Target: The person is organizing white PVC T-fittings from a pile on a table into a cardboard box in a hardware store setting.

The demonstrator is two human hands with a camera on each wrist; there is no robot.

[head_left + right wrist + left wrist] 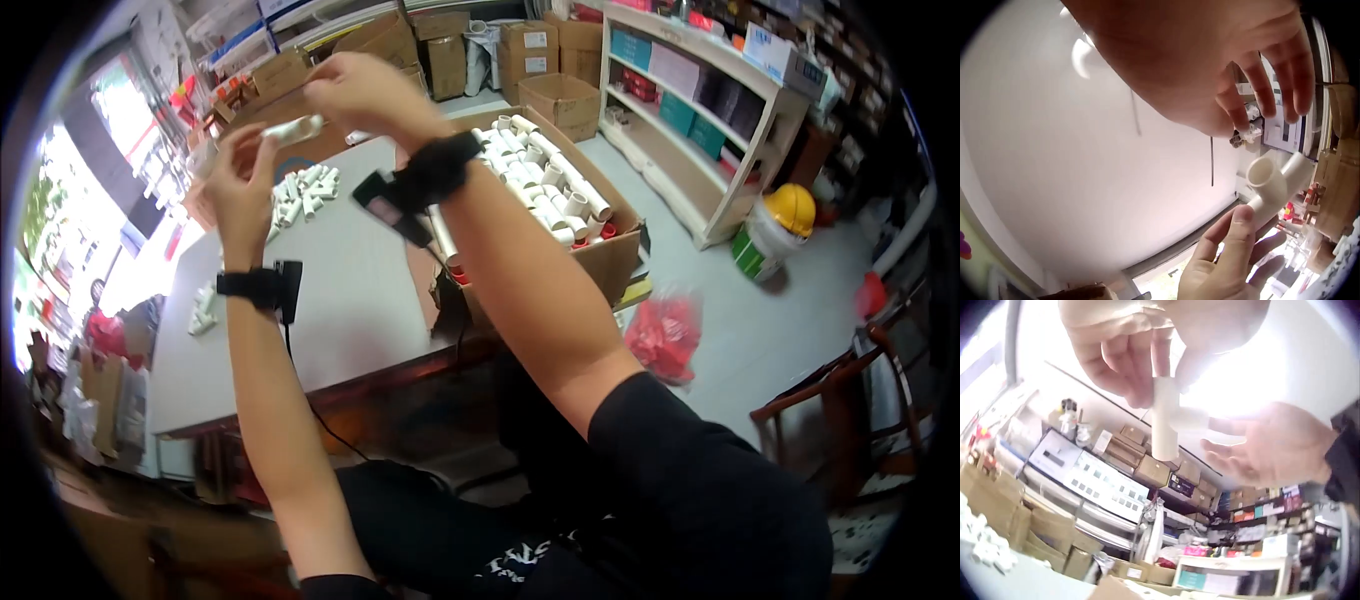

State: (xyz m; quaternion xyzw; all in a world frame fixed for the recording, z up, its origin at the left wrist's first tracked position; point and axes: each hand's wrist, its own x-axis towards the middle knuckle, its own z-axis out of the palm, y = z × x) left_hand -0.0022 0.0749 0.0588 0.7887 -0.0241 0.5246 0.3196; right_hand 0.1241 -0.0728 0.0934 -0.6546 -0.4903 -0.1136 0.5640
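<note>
Raised above the pale grey, flat tabletop [340,260], the left hand [240,195] pinches 1 white plastic T-shaped pipe fitting [1275,192]; the right hand [370,97], fingers loosely bent, hangs just beside it.

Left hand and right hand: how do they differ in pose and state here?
The left hand pinches a white T-shaped pipe piece, while the right hand holds nothing that shows. In the right wrist view, the left hand's thumb lies against the piece, whereas the right hand's bent fingers are apart from it. In the head view, the left hand sits lower in the picture than the right hand. Both are bare.
</note>
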